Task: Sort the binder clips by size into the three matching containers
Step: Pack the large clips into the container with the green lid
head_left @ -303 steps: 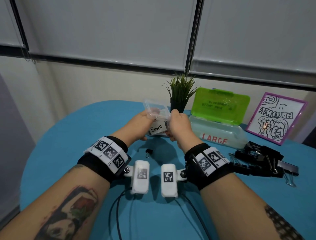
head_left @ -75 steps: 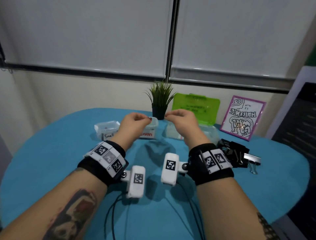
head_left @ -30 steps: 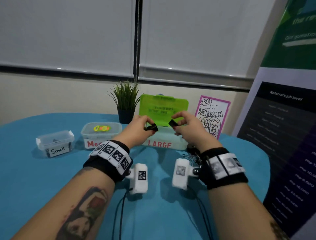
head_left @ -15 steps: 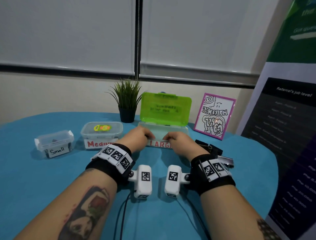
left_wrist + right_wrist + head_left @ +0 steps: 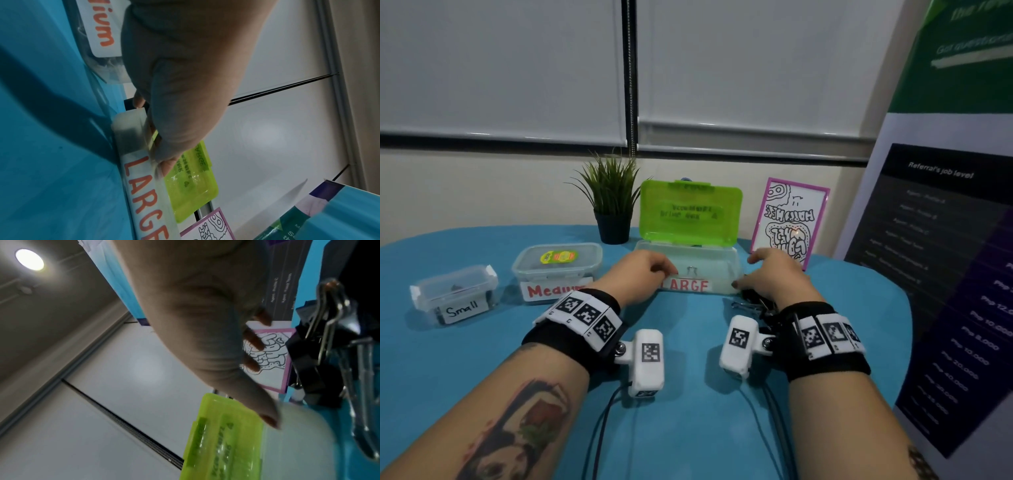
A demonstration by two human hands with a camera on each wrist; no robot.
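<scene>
Nearest, both forearms reach forward over a blue table, each wrist in a black band with a white camera block under it. Left hand rests at the near left corner of the large box; its fingers curl loosely over the front rim above the red "LARGE" label and hold nothing that shows. Right hand hovers at the box's near right corner, fingers spread and relaxed, thumb tip just at the box wall; nothing in it. Just under and behind the right wrist lies a heap of black binder clips with wire handles, on the table beside the box. Inside the box, the wire loops of one clip show through the pale wall. The box's green lid stands open, upright at the back. Left of it, a medium tub with its lid on and a red label; further left, well apart, a small tub, lid on, dark bits inside too small to make out. At the back: a potted plant between the medium tub and the green lid, and a pink-framed drawing propped to the right. A dark poster stands at far right.
</scene>
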